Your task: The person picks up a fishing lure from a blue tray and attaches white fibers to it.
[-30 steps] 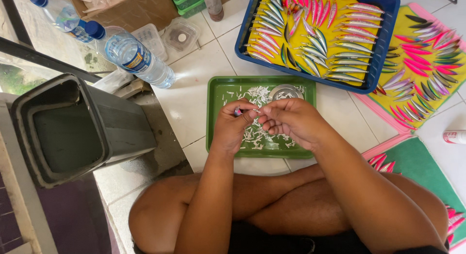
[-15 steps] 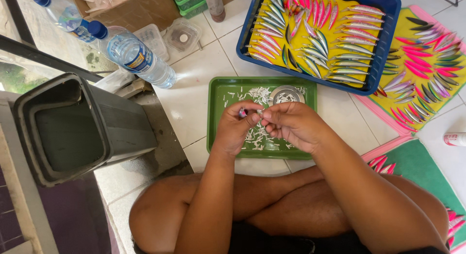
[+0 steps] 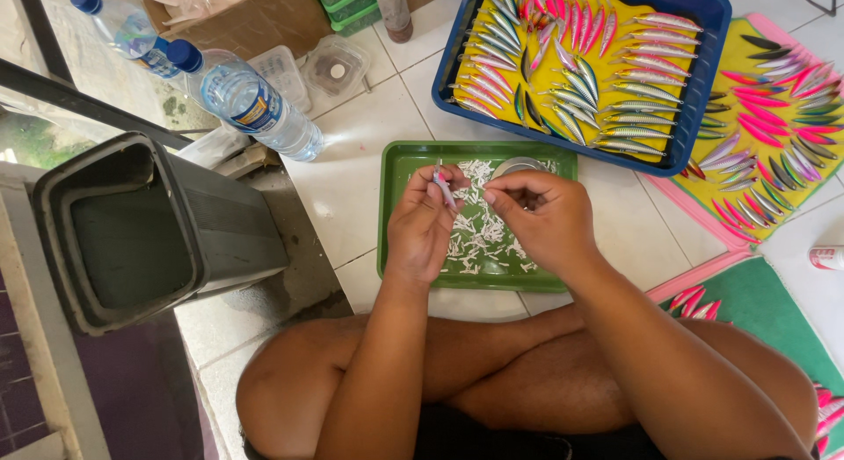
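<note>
— What sits right before the crossed legs?

— A tray (image 3: 391,215) on the floor (image 3: 352,183), with small pieces (image 3: 479,240) and a tin (image 3: 519,167) in it. Both hands hover over it, the left hand (image 3: 422,227) pinching a thin lure (image 3: 445,189), the right hand (image 3: 541,215) just beside.

— And beyond?

— Behind it to the right, a bin (image 3: 703,73) full of lures (image 3: 571,64), and a mat (image 3: 774,135) further right. Left lie two bottles (image 3: 251,99), with a crate (image 3: 141,231) nearer.

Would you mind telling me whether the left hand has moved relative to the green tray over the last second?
Yes, slightly. The left hand, pinching a small lure, has lifted its fingertips toward the green tray's far rim.
</note>
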